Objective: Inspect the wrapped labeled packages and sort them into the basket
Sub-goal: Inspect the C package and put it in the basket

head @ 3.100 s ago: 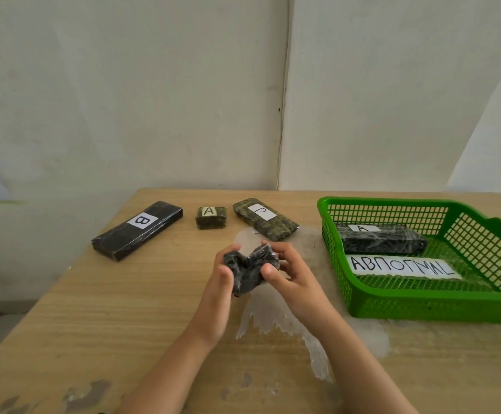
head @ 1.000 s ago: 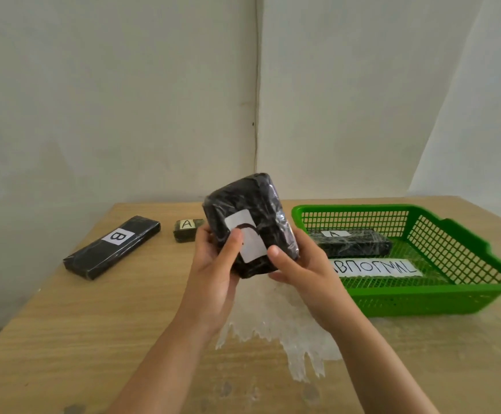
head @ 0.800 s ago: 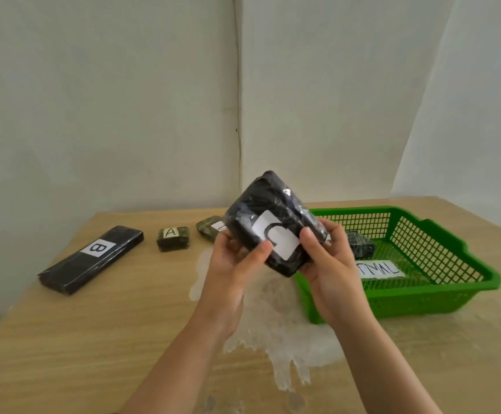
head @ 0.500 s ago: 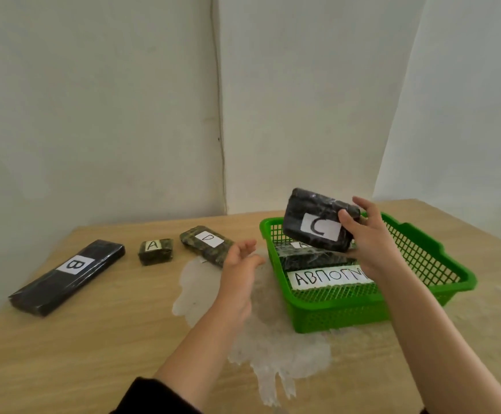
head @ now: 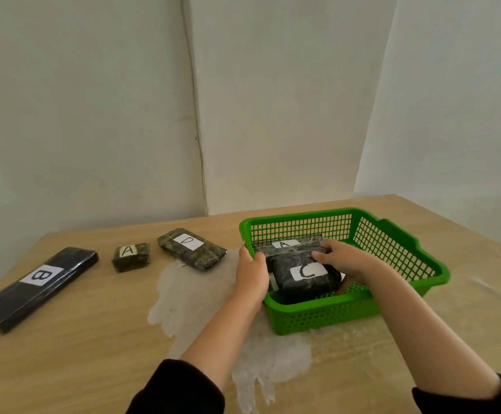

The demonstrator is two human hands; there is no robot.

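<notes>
The black wrapped package labelled C (head: 304,277) lies inside the green basket (head: 398,249), near its front. My right hand (head: 340,258) rests on the package's far right edge, fingers still touching it. My left hand (head: 250,271) grips the basket's left rim. Behind package C in the basket lies a dark package labelled A (head: 286,245). On the table to the left sit a package labelled D (head: 191,248), a small package labelled A (head: 130,256) and a long black package labelled B (head: 36,286).
The wooden table (head: 79,339) has a whitish patch (head: 195,300) in the middle, running under the basket. White walls meet in a corner behind the table. A white paper label in the basket is mostly hidden under package C.
My right hand carried package C from above the basket down into it. My left hand moved right from over the table and took hold of the basket's left rim.
</notes>
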